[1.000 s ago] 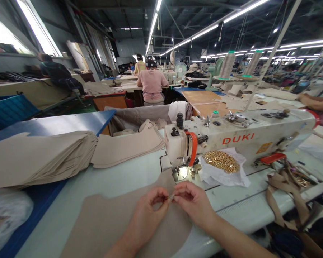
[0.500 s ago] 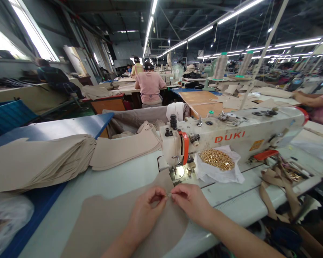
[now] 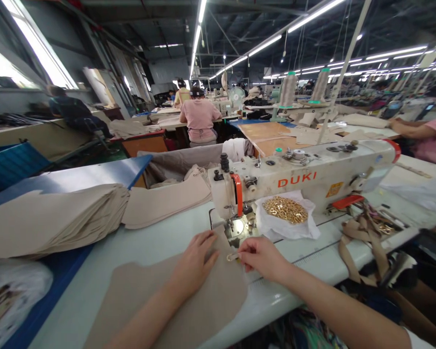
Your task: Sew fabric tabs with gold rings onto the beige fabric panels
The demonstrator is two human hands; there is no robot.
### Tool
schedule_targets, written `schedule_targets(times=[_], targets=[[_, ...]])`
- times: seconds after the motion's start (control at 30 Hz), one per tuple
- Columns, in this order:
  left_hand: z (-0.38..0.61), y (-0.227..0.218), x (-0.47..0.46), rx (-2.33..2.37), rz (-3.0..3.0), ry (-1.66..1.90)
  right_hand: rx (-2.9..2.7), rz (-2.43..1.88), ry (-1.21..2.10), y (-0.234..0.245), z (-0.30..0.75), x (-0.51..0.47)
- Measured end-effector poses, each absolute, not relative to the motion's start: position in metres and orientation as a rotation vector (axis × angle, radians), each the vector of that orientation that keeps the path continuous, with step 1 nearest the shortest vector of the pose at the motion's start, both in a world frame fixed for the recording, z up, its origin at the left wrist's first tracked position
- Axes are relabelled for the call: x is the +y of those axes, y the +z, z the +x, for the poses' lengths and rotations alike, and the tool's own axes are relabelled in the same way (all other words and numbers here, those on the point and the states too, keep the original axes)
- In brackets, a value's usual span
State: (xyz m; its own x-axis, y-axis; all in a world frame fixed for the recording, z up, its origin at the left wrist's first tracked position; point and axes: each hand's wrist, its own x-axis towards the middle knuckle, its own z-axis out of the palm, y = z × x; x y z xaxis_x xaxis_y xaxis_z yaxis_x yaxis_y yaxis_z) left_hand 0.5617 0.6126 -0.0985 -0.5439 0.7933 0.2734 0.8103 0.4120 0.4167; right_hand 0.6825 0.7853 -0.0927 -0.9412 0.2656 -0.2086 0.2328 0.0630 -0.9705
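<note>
A beige cut fabric piece [image 3: 160, 300] lies on the pale sewing table [image 3: 160, 237] in front of a white DUKI sewing machine [image 3: 298, 182]. My left hand [image 3: 194, 261] rests flat on the fabric, fingers stretched toward the needle area [image 3: 236, 225]. My right hand [image 3: 261, 257] pinches a small gold ring on a short beige tab [image 3: 233, 257] just above the fabric's right edge, a little before the presser foot.
A white cloth holding a heap of gold rings [image 3: 285, 209] sits under the machine arm. Stacks of beige cut pieces [image 3: 54, 218] lie at left. Beige straps [image 3: 363, 237] hang at right. Other workers sit behind and a person's arm [image 3: 417, 131] at far right.
My left hand let go of the small ring tab and flattened onto the fabric. My right hand keeps the tab, now lower and nearer the presser foot. The view shifted slightly right.
</note>
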Motion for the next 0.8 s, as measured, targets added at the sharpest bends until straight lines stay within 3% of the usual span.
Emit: schedule_targets(times=[0.47, 0.8], targets=[[0.587, -0.104, 0.599, -2.601, -1.505, -0.843, -2.539, -0.670, 2.094, -0.086, 0.641, 0.782], [0.585, -0.100, 0.630, -2.277, -1.577, -0.802, -2.624, -0.676, 2.036, -0.086, 0.635, 0.786]])
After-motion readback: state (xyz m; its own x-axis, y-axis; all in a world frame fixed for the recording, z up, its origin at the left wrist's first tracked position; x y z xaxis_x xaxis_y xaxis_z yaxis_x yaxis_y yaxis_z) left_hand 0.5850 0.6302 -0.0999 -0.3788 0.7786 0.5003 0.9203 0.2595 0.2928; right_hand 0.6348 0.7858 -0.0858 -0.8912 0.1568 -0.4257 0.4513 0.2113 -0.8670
